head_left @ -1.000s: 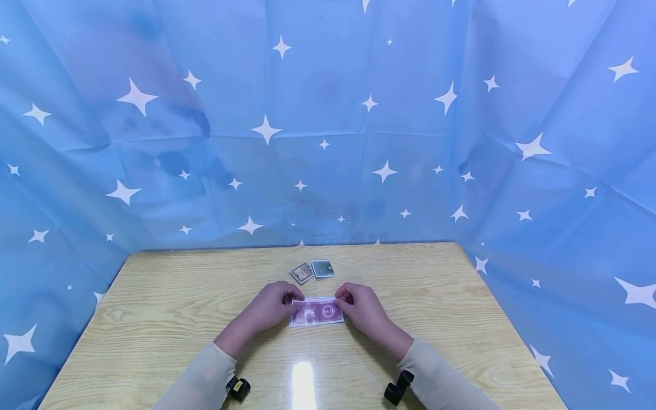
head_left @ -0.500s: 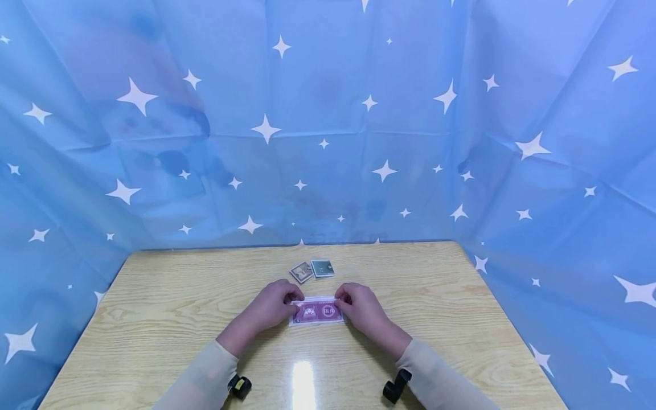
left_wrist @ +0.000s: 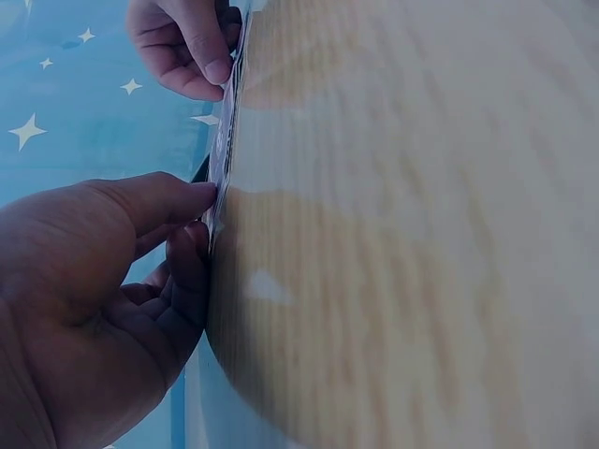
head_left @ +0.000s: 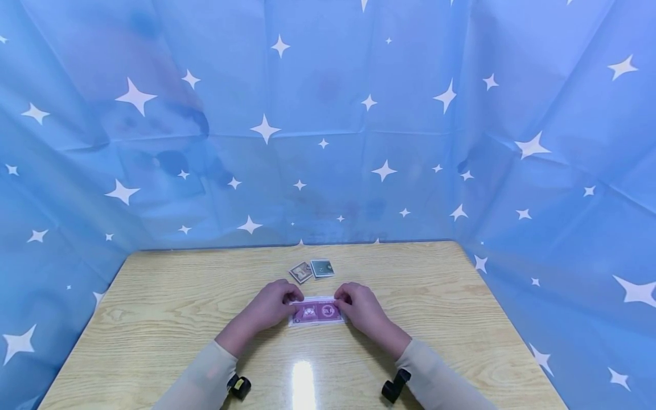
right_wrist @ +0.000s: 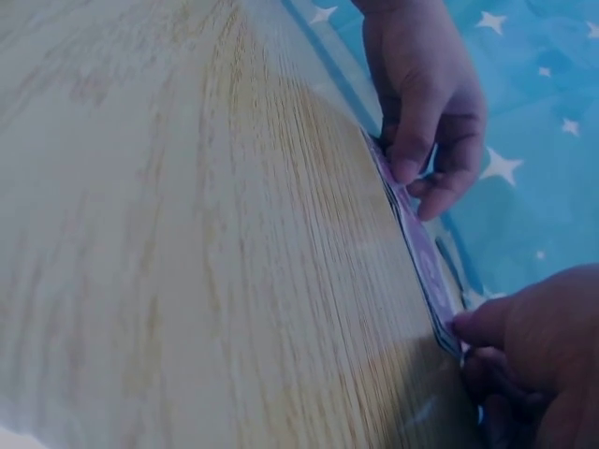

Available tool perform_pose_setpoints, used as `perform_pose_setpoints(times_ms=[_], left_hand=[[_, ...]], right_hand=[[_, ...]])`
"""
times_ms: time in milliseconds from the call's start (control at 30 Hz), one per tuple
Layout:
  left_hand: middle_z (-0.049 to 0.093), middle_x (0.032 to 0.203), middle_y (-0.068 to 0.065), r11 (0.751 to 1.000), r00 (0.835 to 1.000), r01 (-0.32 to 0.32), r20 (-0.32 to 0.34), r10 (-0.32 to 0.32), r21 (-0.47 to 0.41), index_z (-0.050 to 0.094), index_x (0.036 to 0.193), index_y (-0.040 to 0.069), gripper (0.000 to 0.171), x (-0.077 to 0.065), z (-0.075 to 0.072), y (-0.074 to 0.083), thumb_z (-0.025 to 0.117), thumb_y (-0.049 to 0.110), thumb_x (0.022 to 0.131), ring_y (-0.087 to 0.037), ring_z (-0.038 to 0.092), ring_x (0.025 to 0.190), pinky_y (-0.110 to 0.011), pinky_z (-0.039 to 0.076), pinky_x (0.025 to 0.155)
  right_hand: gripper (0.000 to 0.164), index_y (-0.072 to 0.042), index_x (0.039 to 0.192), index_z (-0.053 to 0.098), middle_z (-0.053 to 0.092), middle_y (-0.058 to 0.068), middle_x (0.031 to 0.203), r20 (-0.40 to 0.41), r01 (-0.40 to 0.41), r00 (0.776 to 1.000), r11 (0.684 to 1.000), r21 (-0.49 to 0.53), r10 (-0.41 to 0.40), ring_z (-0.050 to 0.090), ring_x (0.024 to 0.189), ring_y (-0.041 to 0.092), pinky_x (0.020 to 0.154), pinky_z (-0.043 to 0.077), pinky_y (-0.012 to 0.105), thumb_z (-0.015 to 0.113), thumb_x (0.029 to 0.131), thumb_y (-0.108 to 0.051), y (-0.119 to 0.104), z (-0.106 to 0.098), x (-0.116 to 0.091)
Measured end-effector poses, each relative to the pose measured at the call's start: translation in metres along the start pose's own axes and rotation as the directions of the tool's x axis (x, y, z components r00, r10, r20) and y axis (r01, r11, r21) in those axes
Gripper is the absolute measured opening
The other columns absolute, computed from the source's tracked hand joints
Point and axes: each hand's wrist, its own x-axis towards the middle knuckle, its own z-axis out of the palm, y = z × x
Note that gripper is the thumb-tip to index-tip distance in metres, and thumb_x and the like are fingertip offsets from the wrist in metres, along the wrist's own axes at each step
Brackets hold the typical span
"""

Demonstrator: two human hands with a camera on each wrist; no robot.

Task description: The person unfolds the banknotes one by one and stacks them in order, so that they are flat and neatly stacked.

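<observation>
A small stack of purple and white paper banknotes [head_left: 319, 312] lies near the middle of the table, long side across. My left hand [head_left: 270, 306] pinches its left end between thumb and fingers. At the opposite end my right hand [head_left: 361, 308] has a matching pinch. Seen edge-on in the right wrist view, the banknotes [right_wrist: 423, 257] show several layers, with the right thumb [right_wrist: 482, 323] on the top face. In the left wrist view the left thumb [left_wrist: 173, 198] presses at the near end. The other fingers are partly hidden.
Just beyond the hands lie a small brown folded note [head_left: 301, 273] and a dark green one [head_left: 322, 268], side by side. The wooden table [head_left: 169, 296] ends at a blue curtain [head_left: 328, 188] with white stars. A bright reflection shows on the near tabletop.
</observation>
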Motion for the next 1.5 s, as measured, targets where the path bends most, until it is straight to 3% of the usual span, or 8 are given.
perform_pose_setpoints(times_ms=[633, 867, 1200, 1333, 1500], left_hand=[[0.066, 0.102, 0.002, 0.999, 0.999, 0.035, 0.017, -0.035, -0.006, 0.080, 0.113, 0.011, 0.015, 0.000, -0.002, 0.002, 0.083, 0.010, 0.098, -0.013, 0.062, 0.094, -0.038, 0.057, 0.087], [0.068, 0.103, 0.002, 0.999, 0.999, 0.036, 0.026, -0.035, -0.036, 0.079, 0.116, 0.010, 0.020, 0.001, -0.001, -0.002, 0.084, 0.010, 0.097, -0.012, 0.061, 0.093, -0.038, 0.057, 0.087], [0.067, 0.103, 0.002, 0.993, 0.998, 0.055, 0.013, -0.054, -0.108, 0.077, 0.117, 0.011, 0.021, 0.000, -0.004, 0.002, 0.082, 0.008, 0.097, -0.013, 0.062, 0.093, -0.035, 0.056, 0.085], [0.068, 0.102, 0.003, 0.986, 0.998, 0.050, -0.033, -0.056, -0.157, 0.077, 0.118, 0.008, 0.017, 0.005, -0.009, 0.008, 0.078, 0.007, 0.100, -0.014, 0.064, 0.092, -0.034, 0.059, 0.082], [0.070, 0.100, 0.003, 0.988, 0.994, 0.035, -0.094, -0.049, -0.151, 0.077, 0.113, 0.009, 0.012, 0.027, -0.017, 0.015, 0.079, 0.009, 0.101, -0.014, 0.065, 0.090, -0.034, 0.060, 0.082]], right_hand=[[0.008, -0.014, 0.098, 0.078, 0.064, -0.008, 0.085, 0.019, -0.021, 1.000, 0.998, 0.052, 0.020, 0.057, 0.077, 0.009, 0.069, 0.052, 0.028, 0.083, 0.099, -0.007, 0.002, -0.001, 0.001], [0.008, -0.015, 0.098, 0.078, 0.063, -0.009, 0.085, 0.040, -0.037, 0.999, 0.997, 0.071, 0.035, 0.058, 0.076, 0.009, 0.070, 0.052, 0.027, 0.082, 0.100, -0.009, 0.003, -0.003, 0.002], [0.005, -0.012, 0.099, 0.078, 0.067, -0.007, 0.086, 0.011, -0.034, 0.999, 0.989, 0.141, 0.033, 0.059, 0.075, 0.011, 0.067, 0.053, 0.028, 0.082, 0.100, -0.009, 0.001, -0.010, 0.002], [0.005, -0.012, 0.101, 0.078, 0.067, -0.006, 0.086, -0.009, -0.050, 0.999, 0.985, 0.163, 0.052, 0.060, 0.074, 0.012, 0.065, 0.053, 0.027, 0.080, 0.101, -0.008, -0.002, -0.014, 0.009], [0.007, -0.008, 0.110, 0.077, 0.067, -0.002, 0.089, -0.008, -0.054, 0.998, 0.986, 0.161, 0.056, 0.062, 0.077, 0.013, 0.068, 0.056, 0.031, 0.078, 0.103, -0.008, -0.001, -0.018, 0.028]])
